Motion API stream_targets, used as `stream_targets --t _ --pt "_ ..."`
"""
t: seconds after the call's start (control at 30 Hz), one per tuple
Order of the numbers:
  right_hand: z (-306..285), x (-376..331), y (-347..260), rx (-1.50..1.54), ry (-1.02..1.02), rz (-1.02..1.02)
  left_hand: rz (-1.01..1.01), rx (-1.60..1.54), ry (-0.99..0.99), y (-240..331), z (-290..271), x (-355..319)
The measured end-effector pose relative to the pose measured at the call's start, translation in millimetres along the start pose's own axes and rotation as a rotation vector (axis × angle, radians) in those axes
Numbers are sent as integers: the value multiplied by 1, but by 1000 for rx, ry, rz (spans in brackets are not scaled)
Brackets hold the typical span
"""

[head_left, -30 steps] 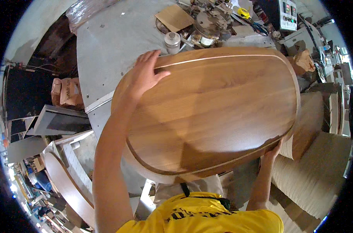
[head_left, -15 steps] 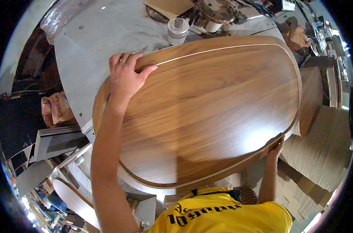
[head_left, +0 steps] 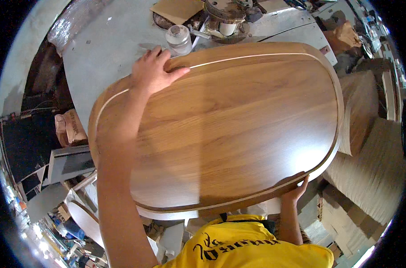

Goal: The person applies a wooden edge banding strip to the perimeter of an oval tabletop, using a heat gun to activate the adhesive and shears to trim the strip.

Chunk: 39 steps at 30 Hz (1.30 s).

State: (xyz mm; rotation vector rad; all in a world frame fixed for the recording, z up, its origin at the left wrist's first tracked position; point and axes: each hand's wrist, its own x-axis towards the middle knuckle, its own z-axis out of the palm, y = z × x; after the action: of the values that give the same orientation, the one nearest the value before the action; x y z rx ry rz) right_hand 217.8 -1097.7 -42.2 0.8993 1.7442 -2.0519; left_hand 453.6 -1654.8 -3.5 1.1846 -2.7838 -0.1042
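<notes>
A large oval wood-grain panel (head_left: 243, 120) with a raised rim and a thin pale line along its edge lies in front of me, partly over the grey worktable. My left hand (head_left: 153, 73) grips the far rim, its fingers over the outer edge and its thumb on the inner side. At the near right edge, my right hand (head_left: 295, 192) holds the panel from outside; the rim hides some of its fingers. Just beyond my left hand stands a clear plastic bottle (head_left: 179, 41) with a whitish cap.
A dusty round machine head (head_left: 224, 18) sits on the grey worktable (head_left: 107, 49) beyond the panel. Brown board (head_left: 178, 10) lies beside it. Stacked cardboard (head_left: 368, 165) fills the right side. A brown paper bag (head_left: 70, 127) and an oval board (head_left: 84, 221) are at left.
The panel has turned slightly and shifted left in view. My right hand has come nearer and left with its edge. My left hand appears slightly farther right on the rim, closer to the bottle.
</notes>
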Motion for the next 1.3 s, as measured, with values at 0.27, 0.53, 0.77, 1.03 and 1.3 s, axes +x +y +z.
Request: stream_targets --t 0.27,0.53,0.77,1.03,1.3 --pt "39 127 -113 -101 -259 -15 67 51 173 -45 4 -38" --pt "12 154 -96 -291 -384 47 54 -84 78 -75 -12 -56" --pt "46 73 -73 -179 -235 104 186 -43 16 -92 -13 -56" --pt "8 71 -56 -250 -393 115 -110 -125 90 10 -1 -15" --pt "30 56 -63 -245 -565 398 120 -34 213 -35 2 -16"
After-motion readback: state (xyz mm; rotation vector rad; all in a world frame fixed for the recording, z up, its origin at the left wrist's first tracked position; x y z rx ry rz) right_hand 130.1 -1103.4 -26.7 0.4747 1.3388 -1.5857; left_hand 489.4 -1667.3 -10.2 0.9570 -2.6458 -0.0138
